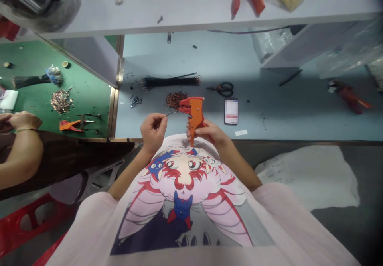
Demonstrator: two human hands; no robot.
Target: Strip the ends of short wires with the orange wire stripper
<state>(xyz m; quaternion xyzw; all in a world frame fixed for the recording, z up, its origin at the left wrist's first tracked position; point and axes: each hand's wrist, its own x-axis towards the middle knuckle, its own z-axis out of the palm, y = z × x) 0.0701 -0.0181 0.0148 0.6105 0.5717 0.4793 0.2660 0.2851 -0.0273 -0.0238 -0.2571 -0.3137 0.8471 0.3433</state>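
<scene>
Head view: left hand (153,128) pinching a thin black wire (171,114) between thumb and forefinger, fingertips closed near the wire's end for stiffness, tip pointing toward 3 o'clock at the jaw end of an orange automatic wire stripper (194,112). Right hand (206,132) wrapping its fingers around the stripper's handles, keeping the tool upright with the jaw end exposed. Loose wire clippings (174,99) lying at 12 o'clock, just beyond the wire tip; black wire bundle (170,82) lying farther out, within reach. Co-worker's hand (25,120) appearing separately at 9 o'clock.
</scene>
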